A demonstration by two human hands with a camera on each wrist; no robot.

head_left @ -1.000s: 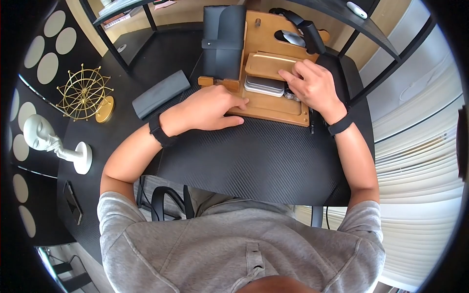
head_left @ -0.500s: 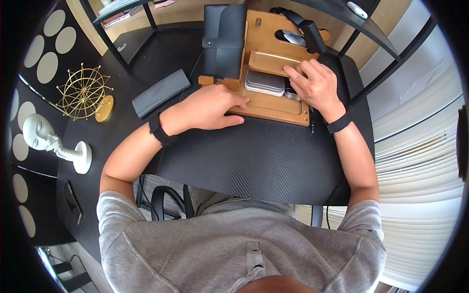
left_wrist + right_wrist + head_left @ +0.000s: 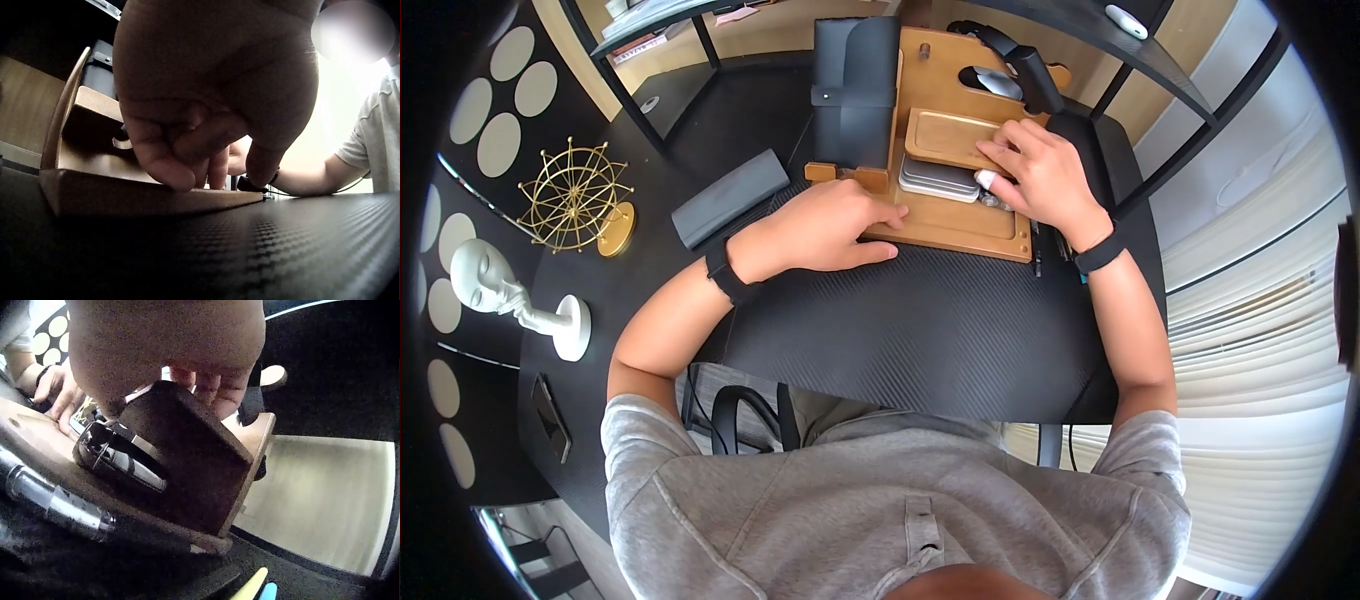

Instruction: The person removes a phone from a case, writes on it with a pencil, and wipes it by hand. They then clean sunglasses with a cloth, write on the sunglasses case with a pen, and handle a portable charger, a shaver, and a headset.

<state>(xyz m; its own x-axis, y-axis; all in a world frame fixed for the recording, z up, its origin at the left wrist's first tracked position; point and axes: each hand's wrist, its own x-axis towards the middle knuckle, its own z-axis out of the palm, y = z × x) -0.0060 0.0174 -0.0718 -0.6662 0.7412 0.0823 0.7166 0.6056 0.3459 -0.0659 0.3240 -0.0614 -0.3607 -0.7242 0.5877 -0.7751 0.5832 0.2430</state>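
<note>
A wooden desk organizer [image 3: 960,240] stands on the black desk. Its small raised wooden tray [image 3: 945,135] has my right hand [image 3: 1045,180] at the right end, fingers bent over the top and thumb at the front edge. Under the tray sit a stack of flat silver cases [image 3: 938,180] and a shiny metal-and-glass item [image 3: 125,456]. My left hand [image 3: 840,225] rests at the organizer's front left, a fingertip on its rim and the thumb extended over the desk. In the left wrist view, some left fingers [image 3: 172,175] are bent above the wooden edge.
Left of the organizer lie a grey case [image 3: 730,197], a gold wheel ornament [image 3: 575,195], a white head figure [image 3: 500,285] and a phone [image 3: 550,415]. A black case [image 3: 855,95] leans in its holder. Headphones [image 3: 1035,75] hang behind. A metal shelf frame [image 3: 1170,75] overhangs the back.
The raised tray has shifted slightly right on the organizer under my right hand. That hand has turned a little, bringing its thumb into sight lower down. My left hand has stayed put.
</note>
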